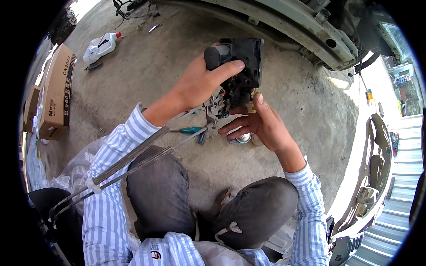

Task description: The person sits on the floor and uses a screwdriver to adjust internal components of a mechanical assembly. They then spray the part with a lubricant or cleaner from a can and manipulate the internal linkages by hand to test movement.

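Note:
My left hand (199, 82) grips a black plastic mechanism (246, 51), likely a latch unit, with a cylindrical housing, its thumb across the front. Metal linkage (215, 106) hangs from its lower left, with two long sheathed cables (148, 155) running down over my left forearm. My right hand (259, 126) is at the unit's lower right, fingers apart and curved, thumb tip against a yellowish piece (252, 105) on it. Behind that hand, a spray can (243, 138) is partly hidden. A teal-handled tool (191, 130) and a small blue one (202, 138) lie on the floor below.
My bent knees are below. At left are cardboard boxes (53, 97), bubble wrap (73, 170) and a white jug (100, 48) with red cap on the concrete floor (310, 128). A car body section (301, 26) spans the top; removed panels (379, 168) stand at right.

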The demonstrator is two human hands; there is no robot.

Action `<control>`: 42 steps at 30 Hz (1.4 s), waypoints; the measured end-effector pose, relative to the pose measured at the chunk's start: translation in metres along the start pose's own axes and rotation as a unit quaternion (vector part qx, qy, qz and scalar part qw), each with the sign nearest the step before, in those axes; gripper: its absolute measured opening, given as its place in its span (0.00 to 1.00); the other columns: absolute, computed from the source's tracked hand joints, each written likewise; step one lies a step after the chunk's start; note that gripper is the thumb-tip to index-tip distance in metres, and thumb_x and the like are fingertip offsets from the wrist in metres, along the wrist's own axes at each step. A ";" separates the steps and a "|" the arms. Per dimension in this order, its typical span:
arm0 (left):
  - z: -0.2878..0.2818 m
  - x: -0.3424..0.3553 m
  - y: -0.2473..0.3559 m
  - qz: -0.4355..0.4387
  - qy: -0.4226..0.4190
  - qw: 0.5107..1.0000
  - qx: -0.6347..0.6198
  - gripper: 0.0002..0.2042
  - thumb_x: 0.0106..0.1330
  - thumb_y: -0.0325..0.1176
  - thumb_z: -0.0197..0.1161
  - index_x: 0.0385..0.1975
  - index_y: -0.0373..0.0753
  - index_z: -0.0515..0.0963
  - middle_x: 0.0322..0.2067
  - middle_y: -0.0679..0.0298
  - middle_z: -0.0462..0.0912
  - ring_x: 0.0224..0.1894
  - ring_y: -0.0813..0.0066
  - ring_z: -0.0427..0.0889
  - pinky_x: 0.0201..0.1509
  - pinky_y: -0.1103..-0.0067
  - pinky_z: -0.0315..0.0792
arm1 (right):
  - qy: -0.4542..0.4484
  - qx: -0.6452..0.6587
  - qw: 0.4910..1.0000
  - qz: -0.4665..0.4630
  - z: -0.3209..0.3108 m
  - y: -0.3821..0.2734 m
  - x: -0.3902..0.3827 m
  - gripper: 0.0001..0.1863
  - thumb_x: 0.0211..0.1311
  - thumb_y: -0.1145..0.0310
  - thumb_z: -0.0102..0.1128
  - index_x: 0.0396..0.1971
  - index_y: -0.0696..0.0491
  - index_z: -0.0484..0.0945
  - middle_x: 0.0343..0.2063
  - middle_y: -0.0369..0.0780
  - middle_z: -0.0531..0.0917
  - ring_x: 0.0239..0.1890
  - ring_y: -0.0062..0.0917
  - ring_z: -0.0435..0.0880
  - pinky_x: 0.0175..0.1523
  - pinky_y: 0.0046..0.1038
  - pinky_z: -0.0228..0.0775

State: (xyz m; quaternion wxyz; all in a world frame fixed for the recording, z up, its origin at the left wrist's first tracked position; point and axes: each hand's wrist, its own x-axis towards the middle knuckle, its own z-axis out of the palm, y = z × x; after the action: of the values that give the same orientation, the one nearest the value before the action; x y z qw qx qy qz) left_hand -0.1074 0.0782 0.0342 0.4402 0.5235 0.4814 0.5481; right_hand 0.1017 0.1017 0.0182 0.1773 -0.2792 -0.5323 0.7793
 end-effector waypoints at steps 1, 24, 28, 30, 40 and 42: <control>0.001 -0.002 0.000 -0.004 -0.001 1.000 0.003 0.15 0.69 0.41 0.60 0.45 0.35 0.79 0.38 0.69 0.82 0.42 0.82 0.76 0.48 0.80 0.70 | -0.010 0.012 1.000 0.000 0.001 0.002 0.002 0.40 0.71 0.37 0.40 0.60 0.64 0.64 0.48 0.50 0.78 0.48 0.50 0.84 0.51 0.44 0.80; -0.002 0.002 -0.003 -0.009 -0.010 0.999 -0.052 0.14 0.69 0.39 0.60 0.44 0.35 0.80 0.36 0.71 0.83 0.41 0.84 0.77 0.47 0.82 0.71 | -0.044 -0.029 0.998 -0.044 -0.002 0.010 0.003 0.48 0.65 0.27 0.35 0.61 0.61 0.63 0.51 0.47 0.75 0.48 0.48 0.84 0.48 0.38 0.80; 0.000 0.003 -0.002 -0.025 -0.001 0.997 -0.072 0.14 0.69 0.40 0.60 0.44 0.35 0.80 0.38 0.72 0.83 0.42 0.84 0.77 0.48 0.81 0.71 | -0.049 -0.005 0.998 -0.044 -0.006 0.006 0.001 0.47 0.66 0.29 0.34 0.62 0.61 0.63 0.48 0.46 0.76 0.47 0.49 0.85 0.46 0.38 0.81; -0.002 0.002 -0.002 -0.025 -0.006 0.998 -0.063 0.14 0.69 0.40 0.60 0.44 0.36 0.80 0.39 0.71 0.82 0.42 0.84 0.78 0.48 0.80 0.71 | -0.044 -0.005 0.998 -0.037 -0.004 0.004 0.002 0.46 0.67 0.30 0.36 0.62 0.62 0.63 0.50 0.48 0.75 0.46 0.45 0.85 0.46 0.36 0.81; -0.003 -0.001 -0.002 -0.029 0.007 0.999 -0.039 0.16 0.68 0.41 0.61 0.47 0.35 0.79 0.40 0.67 0.83 0.43 0.80 0.80 0.50 0.78 0.72 | -0.034 0.014 0.999 -0.026 0.003 -0.006 0.001 0.39 0.69 0.42 0.49 0.62 0.65 0.65 0.55 0.50 0.75 0.43 0.35 0.87 0.47 0.28 0.79; -0.003 0.000 0.001 -0.041 0.012 0.996 -0.076 0.15 0.68 0.41 0.61 0.45 0.36 0.80 0.39 0.69 0.83 0.42 0.82 0.80 0.47 0.80 0.73 | -0.037 0.010 0.999 -0.038 0.003 -0.006 0.001 0.39 0.70 0.43 0.50 0.62 0.65 0.64 0.55 0.49 0.75 0.43 0.34 0.87 0.47 0.27 0.79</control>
State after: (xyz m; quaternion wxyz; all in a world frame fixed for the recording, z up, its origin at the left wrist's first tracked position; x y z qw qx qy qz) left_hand -0.1105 0.0783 0.0351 0.4956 0.4615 0.4646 0.5706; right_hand 0.0991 0.1025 0.0239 0.1904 -0.2279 -0.5406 0.7871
